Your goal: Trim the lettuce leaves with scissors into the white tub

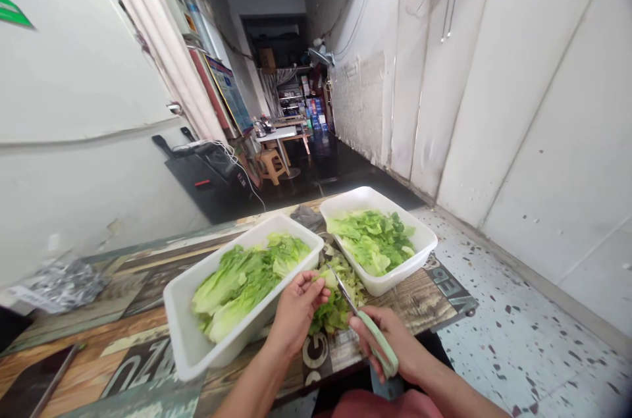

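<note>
In front of me, my right hand is closed around the pale green handles of a pair of scissors. The blades point up and away, close to my left fingertips. My left hand pinches a small piece of lettuce between thumb and fingers. Beneath both hands lies a heap of loose lettuce bits. On the left stands a white plastic tub with long lettuce heads in it. A second white tub, on the right, holds shorter pieces of lettuce.
The patterned wooden table carries a phone at its left corner and a clear bag of grey items. Behind the tubs lies a dark plastic bag. A stool and a white table stand farther back.
</note>
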{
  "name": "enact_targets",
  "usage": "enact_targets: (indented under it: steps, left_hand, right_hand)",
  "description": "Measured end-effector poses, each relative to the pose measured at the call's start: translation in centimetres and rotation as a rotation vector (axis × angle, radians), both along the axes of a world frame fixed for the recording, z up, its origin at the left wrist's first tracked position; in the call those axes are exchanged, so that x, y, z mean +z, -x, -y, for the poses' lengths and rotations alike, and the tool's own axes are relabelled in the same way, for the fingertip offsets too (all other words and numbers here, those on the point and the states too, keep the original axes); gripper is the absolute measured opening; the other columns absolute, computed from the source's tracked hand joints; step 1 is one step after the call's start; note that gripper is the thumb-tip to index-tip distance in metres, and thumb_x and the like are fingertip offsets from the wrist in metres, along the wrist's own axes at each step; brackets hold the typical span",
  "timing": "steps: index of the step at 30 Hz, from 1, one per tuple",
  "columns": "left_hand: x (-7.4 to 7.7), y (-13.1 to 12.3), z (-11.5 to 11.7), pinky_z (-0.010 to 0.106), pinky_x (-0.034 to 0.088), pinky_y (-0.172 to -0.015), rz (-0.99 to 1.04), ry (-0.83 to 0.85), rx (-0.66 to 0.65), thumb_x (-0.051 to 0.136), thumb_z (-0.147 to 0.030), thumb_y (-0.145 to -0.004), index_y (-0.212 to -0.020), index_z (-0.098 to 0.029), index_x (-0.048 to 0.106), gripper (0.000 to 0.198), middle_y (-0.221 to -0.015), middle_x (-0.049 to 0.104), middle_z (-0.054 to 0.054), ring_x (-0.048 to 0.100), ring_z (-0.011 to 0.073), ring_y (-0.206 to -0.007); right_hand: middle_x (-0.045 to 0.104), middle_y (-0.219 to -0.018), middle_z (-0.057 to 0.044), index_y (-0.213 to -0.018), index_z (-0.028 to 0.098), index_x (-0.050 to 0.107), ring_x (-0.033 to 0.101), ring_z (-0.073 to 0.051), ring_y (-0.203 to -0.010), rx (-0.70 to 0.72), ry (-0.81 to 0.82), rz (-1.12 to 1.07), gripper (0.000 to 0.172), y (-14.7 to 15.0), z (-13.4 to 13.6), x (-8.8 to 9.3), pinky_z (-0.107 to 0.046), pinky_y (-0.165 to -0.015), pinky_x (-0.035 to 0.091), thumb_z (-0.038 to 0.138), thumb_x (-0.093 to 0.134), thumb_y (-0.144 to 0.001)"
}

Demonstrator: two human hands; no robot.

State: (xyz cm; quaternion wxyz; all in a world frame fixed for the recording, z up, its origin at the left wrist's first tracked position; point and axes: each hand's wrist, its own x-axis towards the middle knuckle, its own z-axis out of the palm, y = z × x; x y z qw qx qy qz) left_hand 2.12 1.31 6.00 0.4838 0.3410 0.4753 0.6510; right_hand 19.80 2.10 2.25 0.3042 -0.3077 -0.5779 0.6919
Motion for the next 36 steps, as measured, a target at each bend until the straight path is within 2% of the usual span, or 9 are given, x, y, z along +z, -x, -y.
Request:
enact_targets:
  steps: [6,9,11,15,19,21,25,30,36]
  left_hand:
    - [0.5,-1.0,-2.2,0.026,0.053,-0.069,-0.184,-0.168,0.142,0.079,-0.038,-0.068,-0.086,-0.016,0.06,0.035,-0.073,0.066,0.0,0.065,0.014,-0.069]
    - [2.8,-3.1,-5.2,0.033,0.054,-0.08,-0.484,-0.408,0.246,0.063,-0.03,-0.082,-0.091,-0.017,0.062,0.017,-0.083,0.069,0.005,0.067,0.0186,-0.08]
    - [4.6,-4.5,-7.0,0.036,0.051,-0.093,-0.846,-0.522,0.214,0.058,-0.019,-0.083,-0.101,-0.017,0.065,0.02,-0.109,0.069,0.011,0.065,0.023,-0.102]
    - [7.2,-3.9,-7.2,0.042,0.037,-0.11,-1.549,-0.351,0.002,0.053,-0.004,-0.079,-0.13,-0.016,0.058,0.053,-0.146,0.047,0.016,0.05,0.0303,-0.129]
    - [8.6,2.9,-5.4,0.045,0.04,-0.105,-1.846,-0.056,-0.086,0.049,-0.005,-0.081,-0.12,-0.018,0.067,0.044,-0.13,0.063,0.014,0.057,0.0323,-0.121]
    - [9.1,7.4,-5.5,0.044,0.042,-0.102,-1.863,0.196,-0.097,0.051,-0.005,-0.079,-0.117,-0.015,0.069,0.043,-0.124,0.066,0.016,0.059,0.0334,-0.118]
    - [8.3,12.9,-7.6,0.034,0.038,-0.105,-1.755,0.162,-0.238,0.063,-0.013,-0.077,-0.11,-0.019,0.073,0.035,-0.123,0.068,0.009,0.059,0.0271,-0.118]
    - [5.1,12.5,-10.9,0.03,0.045,-0.094,-1.642,0.203,-0.18,0.07,-0.026,-0.076,-0.122,-0.017,0.067,0.047,-0.12,0.069,0.011,0.064,0.0254,-0.107]
    - [3.7,10.3,-13.5,0.028,0.049,-0.075,-1.549,0.345,-0.008,0.077,-0.019,-0.062,-0.094,-0.014,0.071,0.033,-0.095,0.073,0.011,0.068,0.0268,-0.089]
  right_hand:
    - [0.05,-0.049,0.009,-0.085,0.019,0.048,0.047,-0.007,-0.036,-0.027,0.022,-0.053,0.06,0.2,-0.7,-2.0,-0.017,-0.036,0.042,0.077,0.058,-0.072]
    - [0.052,-0.051,0.007,-0.079,0.019,0.047,0.049,-0.008,-0.037,0.0,0.085,-0.082,0.063,0.4,-0.4,-2.7,-0.019,-0.037,0.041,0.081,0.055,-0.07]
    - [0.053,-0.055,0.006,-0.077,0.019,0.048,0.049,-0.008,-0.037,-0.014,0.127,-0.108,0.063,0.5,-0.1,-2.7,-0.02,-0.038,0.041,0.081,0.058,-0.068]
    - [0.055,-0.063,0.005,-0.083,0.019,0.05,0.051,-0.008,-0.041,-0.038,0.148,-0.139,0.059,0.2,0.2,-2.7,-0.02,-0.04,0.042,0.076,0.062,-0.071]
    - [0.056,-0.064,0.005,-0.1,0.018,0.052,0.052,-0.01,-0.043,-0.054,0.185,-0.117,0.064,-0.4,0.0,-3.4,-0.022,-0.04,0.044,0.074,0.063,-0.072]
    - [0.056,-0.064,0.004,-0.105,0.017,0.052,0.052,-0.01,-0.044,-0.053,0.195,-0.117,0.063,-0.5,-0.1,-3.5,-0.022,-0.042,0.045,0.071,0.063,-0.074]
    - [0.056,-0.064,0.004,-0.105,0.017,0.054,0.051,-0.01,-0.043,-0.049,0.199,-0.13,0.065,0.1,0.3,-3.4,-0.022,-0.041,0.044,0.072,0.065,-0.072]
    - [0.059,-0.068,0.002,-0.11,0.022,0.058,0.056,-0.011,-0.053,-0.046,0.391,-0.13,0.059,-0.2,0.9,-3.9,-0.021,-0.05,0.047,0.065,0.072,-0.071]
    - [0.064,-0.074,-0.001,-0.113,0.024,0.065,0.06,-0.015,-0.062,-0.095,0.409,-0.112,0.06,-1.6,1.2,-4.1,-0.024,-0.057,0.048,0.062,0.076,-0.068]
